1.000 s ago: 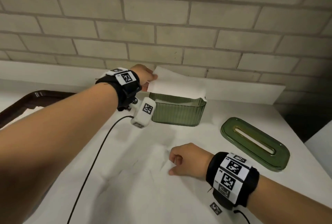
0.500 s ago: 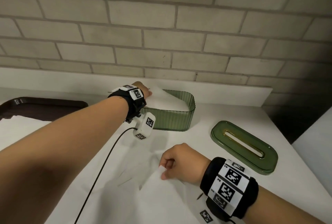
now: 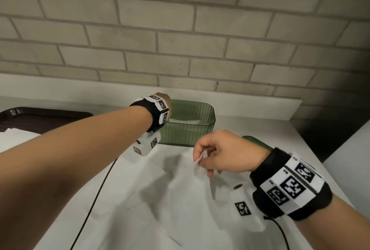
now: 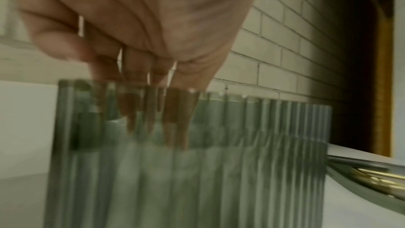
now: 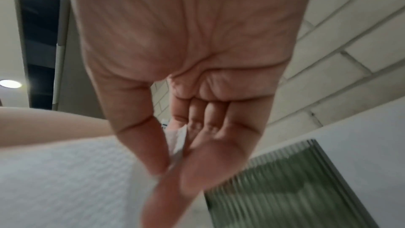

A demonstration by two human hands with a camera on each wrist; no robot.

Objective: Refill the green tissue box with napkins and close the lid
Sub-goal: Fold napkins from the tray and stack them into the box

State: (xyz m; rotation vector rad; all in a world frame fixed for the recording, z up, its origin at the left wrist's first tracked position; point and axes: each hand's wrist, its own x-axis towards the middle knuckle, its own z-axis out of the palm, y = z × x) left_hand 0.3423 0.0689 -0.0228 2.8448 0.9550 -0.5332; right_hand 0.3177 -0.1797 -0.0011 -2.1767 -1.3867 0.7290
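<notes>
The open green ribbed tissue box (image 3: 192, 131) stands by the back ledge with white napkins (image 3: 186, 121) lying low inside. My left hand (image 3: 165, 100) reaches down into its left end. In the left wrist view its straight fingers (image 4: 175, 120) show through the box wall (image 4: 219, 171), pressing on the napkins. My right hand (image 3: 200, 159) hovers in front of the box and pinches the corner of a white napkin (image 3: 180, 199), thumb against forefinger (image 5: 153, 145); the sheet (image 5: 65, 171) hangs from it. The green lid (image 3: 257, 142) lies to the right, mostly hidden behind my right hand.
A dark brown tray (image 3: 40, 115) sits at the far left with white paper (image 3: 18, 135) before it. A black cable (image 3: 94, 199) runs across the table from my left wrist. The brick wall and a white ledge (image 3: 240, 105) close the back; the table's right edge (image 3: 312, 155) drops off.
My left hand has pushed the napkin from above the rim down into the box. My right hand has lifted a napkin corner off the table and risen toward the box.
</notes>
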